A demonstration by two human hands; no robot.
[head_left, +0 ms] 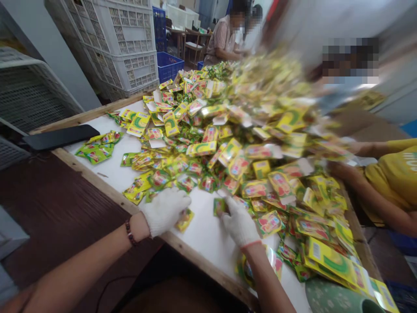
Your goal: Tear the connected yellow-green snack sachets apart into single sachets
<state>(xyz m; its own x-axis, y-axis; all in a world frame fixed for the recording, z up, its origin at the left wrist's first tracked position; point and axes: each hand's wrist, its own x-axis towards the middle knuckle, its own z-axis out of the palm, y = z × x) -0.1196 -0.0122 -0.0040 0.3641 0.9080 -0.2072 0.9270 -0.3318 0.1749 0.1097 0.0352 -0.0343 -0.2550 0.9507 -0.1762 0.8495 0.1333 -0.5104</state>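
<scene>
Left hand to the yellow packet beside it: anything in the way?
Nothing visible. The yellow packet lies right against the gloved left hand, partly covered by it. The right hand, with a green packet, is off to the right; the pile lies beyond both hands.

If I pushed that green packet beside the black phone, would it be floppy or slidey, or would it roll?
The green packet will probably feel floppy, since it looks crinkled. Its shiny surface suggests it might slide easily over the white tabletop. It likely won't roll, because it lies fairly flat.
</scene>
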